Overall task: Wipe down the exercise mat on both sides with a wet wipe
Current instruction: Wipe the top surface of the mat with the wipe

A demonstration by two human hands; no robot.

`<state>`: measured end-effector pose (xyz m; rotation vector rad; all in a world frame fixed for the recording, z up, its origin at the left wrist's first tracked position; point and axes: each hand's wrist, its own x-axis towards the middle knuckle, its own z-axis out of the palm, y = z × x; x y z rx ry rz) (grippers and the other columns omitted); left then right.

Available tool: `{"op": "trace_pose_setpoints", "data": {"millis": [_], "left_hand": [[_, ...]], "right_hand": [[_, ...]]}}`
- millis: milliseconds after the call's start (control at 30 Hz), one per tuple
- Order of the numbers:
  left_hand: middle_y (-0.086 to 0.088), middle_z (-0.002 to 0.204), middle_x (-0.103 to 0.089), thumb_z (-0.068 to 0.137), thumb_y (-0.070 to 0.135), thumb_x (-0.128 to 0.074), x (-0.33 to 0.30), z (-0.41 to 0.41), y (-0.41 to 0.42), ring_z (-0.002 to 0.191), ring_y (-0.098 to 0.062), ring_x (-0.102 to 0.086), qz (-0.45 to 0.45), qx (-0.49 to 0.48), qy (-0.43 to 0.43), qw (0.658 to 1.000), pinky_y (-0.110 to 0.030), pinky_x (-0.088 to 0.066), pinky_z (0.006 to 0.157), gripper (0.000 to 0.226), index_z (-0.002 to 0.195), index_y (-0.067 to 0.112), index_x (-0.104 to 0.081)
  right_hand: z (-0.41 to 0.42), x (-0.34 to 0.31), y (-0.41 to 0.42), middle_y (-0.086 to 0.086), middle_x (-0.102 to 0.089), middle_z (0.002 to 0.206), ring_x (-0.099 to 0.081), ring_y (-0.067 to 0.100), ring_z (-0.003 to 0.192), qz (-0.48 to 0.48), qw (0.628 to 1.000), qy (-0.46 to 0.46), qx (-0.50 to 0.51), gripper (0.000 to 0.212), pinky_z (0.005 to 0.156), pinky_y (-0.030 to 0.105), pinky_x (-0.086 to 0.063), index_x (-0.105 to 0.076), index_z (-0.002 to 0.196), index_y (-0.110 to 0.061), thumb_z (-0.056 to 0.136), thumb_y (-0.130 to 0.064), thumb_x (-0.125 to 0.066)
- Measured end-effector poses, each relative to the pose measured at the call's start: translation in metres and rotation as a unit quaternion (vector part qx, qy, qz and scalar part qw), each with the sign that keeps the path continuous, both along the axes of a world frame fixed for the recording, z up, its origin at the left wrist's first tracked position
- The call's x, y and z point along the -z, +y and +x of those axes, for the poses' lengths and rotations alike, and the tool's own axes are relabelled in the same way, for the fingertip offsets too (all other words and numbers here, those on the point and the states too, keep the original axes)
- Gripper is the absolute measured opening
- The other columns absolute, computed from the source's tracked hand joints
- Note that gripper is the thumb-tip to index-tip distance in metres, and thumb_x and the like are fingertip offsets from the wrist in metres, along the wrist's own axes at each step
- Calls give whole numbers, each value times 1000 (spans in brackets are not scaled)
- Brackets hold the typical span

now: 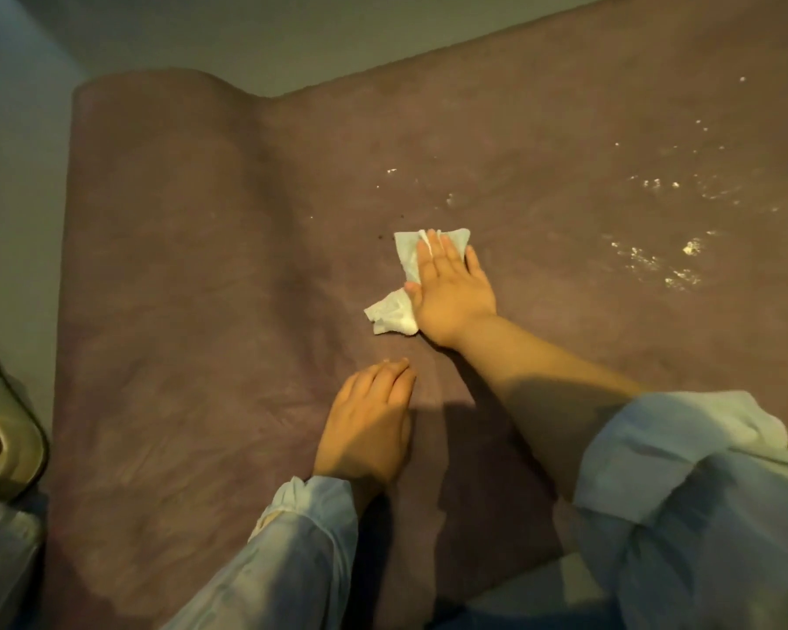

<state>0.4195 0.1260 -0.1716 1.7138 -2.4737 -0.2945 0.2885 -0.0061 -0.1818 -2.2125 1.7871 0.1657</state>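
Observation:
A purple-brown exercise mat point(192, 284) lies spread over the floor and fills most of the view, its left end curling upward. My right hand point(451, 293) lies flat with straight fingers on a crumpled white wet wipe point(401, 284) near the mat's middle, pressing it down. My left hand point(369, 425) rests palm down on the mat just nearer to me, fingers straight, holding nothing. White specks and wet streaks point(656, 261) mark the mat to the right of the wipe.
Grey floor point(14, 175) borders the mat at the left and top. A grey-green slipper point(5, 429) sits at the left edge beside the mat. Rolled light-blue sleeves cover both forearms.

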Motion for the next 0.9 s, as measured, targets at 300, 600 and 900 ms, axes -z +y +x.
{"op": "trace_pose_setpoints", "data": {"millis": [300, 600, 900], "left_hand": [[-11, 113, -65, 77, 22, -38, -2, -3, -1, 99, -30, -63, 19, -2, -14, 1000, -37, -50, 85, 48, 112, 3, -65], [-10, 117, -62, 82, 21, -39, -7, -5, 2, 103, -28, -60, 21, -11, -5, 1000, -39, -46, 91, 45, 117, 5, -62], [-20, 113, -63, 72, 10, -54, -7, -8, 2, 97, -39, -62, 24, -6, -43, 999, -48, -51, 84, 43, 112, -3, -64]], "right_hand": [[-94, -2, 17, 8, 14, 158, 12, 26, 145, 9, 984, 50, 170, 59, 117, 42, 6, 7, 150, -9, 102, -37, -13], [-46, 6, 88, 0, 9, 159, 11, 20, 145, -29, 1000, 5, 7, 58, 115, 40, 11, 4, 151, -18, 101, -39, -19], [-181, 1, 102, 3, 14, 158, 12, 20, 145, 19, 956, 42, 289, 59, 116, 43, 9, 8, 150, -11, 101, -38, -12]]}}
